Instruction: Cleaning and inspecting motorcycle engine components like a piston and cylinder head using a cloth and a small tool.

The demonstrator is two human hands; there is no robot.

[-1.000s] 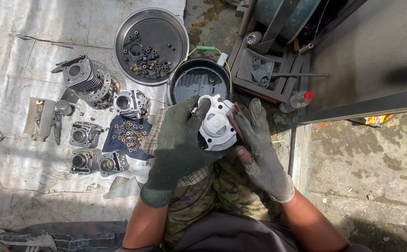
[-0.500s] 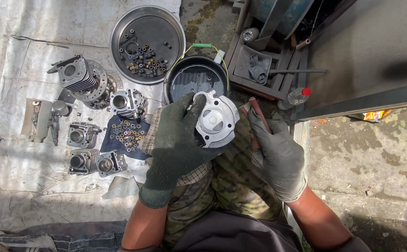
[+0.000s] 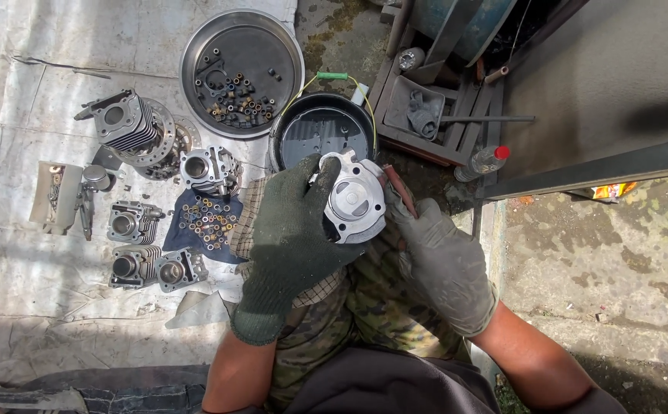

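My left hand, in a dark green glove, grips a silver finned engine cylinder from its left side and holds it over my lap. My right hand, in a grey-green glove, is at the cylinder's right edge, pinching a small brown tool against it. A checked cloth lies under the left hand. Just beyond the cylinder stands a black bucket of dark liquid.
On the white tarp at the left lie several engine cylinders, a blue cloth with small fasteners and a round metal tray of small parts. A wooden pallet with a rag and a red-capped bottle sit at the right.
The cylinder has turned slightly in my hands and the right hand has closed in on its right edge. The view has shifted a little downward.
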